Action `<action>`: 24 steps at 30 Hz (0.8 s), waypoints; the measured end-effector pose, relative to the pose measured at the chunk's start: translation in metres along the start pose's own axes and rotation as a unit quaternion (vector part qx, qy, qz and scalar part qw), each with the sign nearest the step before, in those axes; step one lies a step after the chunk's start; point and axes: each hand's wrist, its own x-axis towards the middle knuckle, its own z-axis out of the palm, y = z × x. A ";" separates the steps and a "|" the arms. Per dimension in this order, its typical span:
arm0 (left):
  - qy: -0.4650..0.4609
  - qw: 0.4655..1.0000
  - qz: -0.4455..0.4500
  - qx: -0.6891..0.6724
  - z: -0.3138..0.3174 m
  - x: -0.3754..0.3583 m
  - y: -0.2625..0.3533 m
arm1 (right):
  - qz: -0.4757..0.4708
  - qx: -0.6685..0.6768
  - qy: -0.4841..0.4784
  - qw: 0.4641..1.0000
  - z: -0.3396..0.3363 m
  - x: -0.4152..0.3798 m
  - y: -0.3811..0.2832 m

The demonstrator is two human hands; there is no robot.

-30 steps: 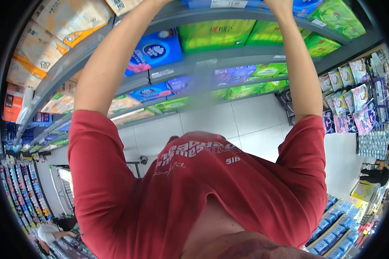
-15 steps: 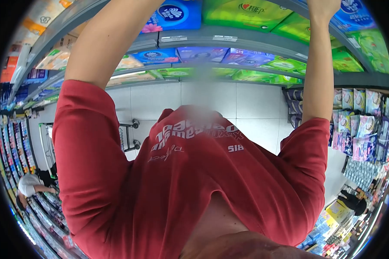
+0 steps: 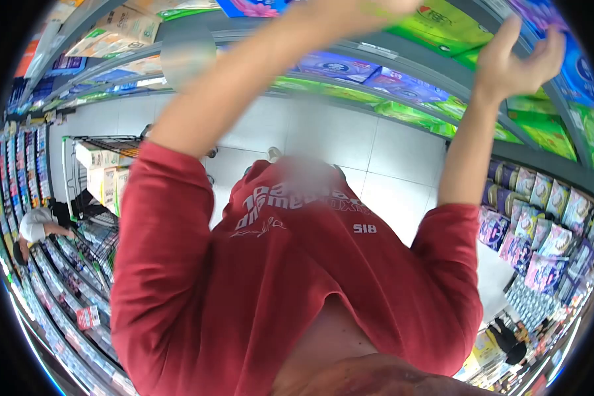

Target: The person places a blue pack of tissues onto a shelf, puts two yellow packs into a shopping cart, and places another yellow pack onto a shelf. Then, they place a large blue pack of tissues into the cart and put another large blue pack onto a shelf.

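My left hand [image 3: 369,12] is at the top edge, smeared by motion and partly cut off, in front of a green tissue pack [image 3: 445,26] on the upper shelf. Its fingers are too blurred to read. Further right, my right hand [image 3: 518,65] is raised with thumb and fingers apart and nothing in it. It is near a blue tissue pack [image 3: 582,74] on the shelf's right side. Purple tissue packs [image 3: 340,65] lie on the shelf below.
At left stands a wire shopping cart [image 3: 72,178] with pale boxes [image 3: 102,181] in it. A person [image 3: 39,226] is by the left shelves, another [image 3: 508,342] at lower right. Hanging packets [image 3: 544,211] line the right side. Pale floor tiles [image 3: 389,198] lie below.
My left forearm has swung right across the shelf front. My right hand has come lower into view, fingers spread. The view has turned, showing more of the cart and its boxes.
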 end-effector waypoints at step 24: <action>-0.200 0.604 -0.755 0.160 -0.310 -0.596 0.026 | 0.560 0.092 -0.786 0.245 -0.166 -0.512 -0.053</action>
